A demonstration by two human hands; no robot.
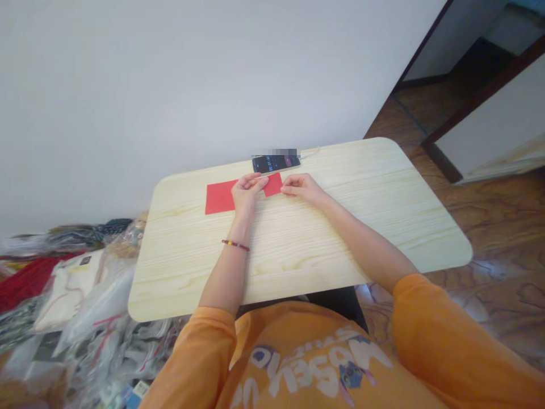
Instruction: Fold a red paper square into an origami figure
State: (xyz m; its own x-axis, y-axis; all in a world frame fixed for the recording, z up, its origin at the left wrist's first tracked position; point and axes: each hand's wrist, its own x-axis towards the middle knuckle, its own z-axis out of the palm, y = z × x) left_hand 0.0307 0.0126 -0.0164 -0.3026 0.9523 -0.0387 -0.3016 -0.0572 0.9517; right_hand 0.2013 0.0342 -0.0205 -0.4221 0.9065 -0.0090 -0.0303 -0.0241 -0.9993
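Note:
A small red paper piece [273, 184] is held between both hands above the light wooden table. My left hand [248, 192], with a beaded bracelet at its wrist, pinches the paper's left edge. On the other side, the fingertips of my right hand [300, 188] are closed on its right edge. A larger red sheet [220, 197] lies flat on the table to the left, its right end partly covered by my left hand. Just behind the small piece lies a phone [275, 163] with its screen lit.
The table [340, 250] has rounded corners and stands against a white wall. A white cable [311, 153] runs from the phone. Plastic-wrapped clothing and bags [85, 295] are heaped at the left. A doorway and wooden floor [489, 295] show at the right.

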